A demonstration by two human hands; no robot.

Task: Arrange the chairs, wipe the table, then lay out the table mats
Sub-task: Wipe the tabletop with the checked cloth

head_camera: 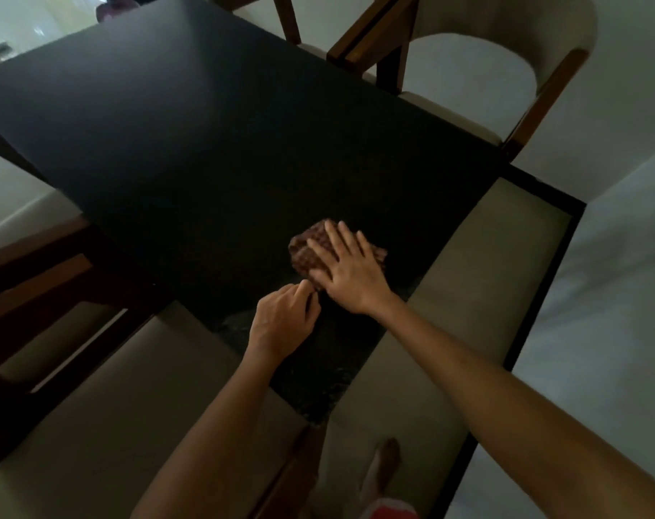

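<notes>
Right hand (346, 271) flat, fingers spread, pressing cloth (311, 249); left hand (283, 322) pinching cloth edge.

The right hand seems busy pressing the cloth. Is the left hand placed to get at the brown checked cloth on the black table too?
Probably yes: the left hand rests beside the brown checked cloth, fingertips at its near edge, with nothing between them.
</notes>
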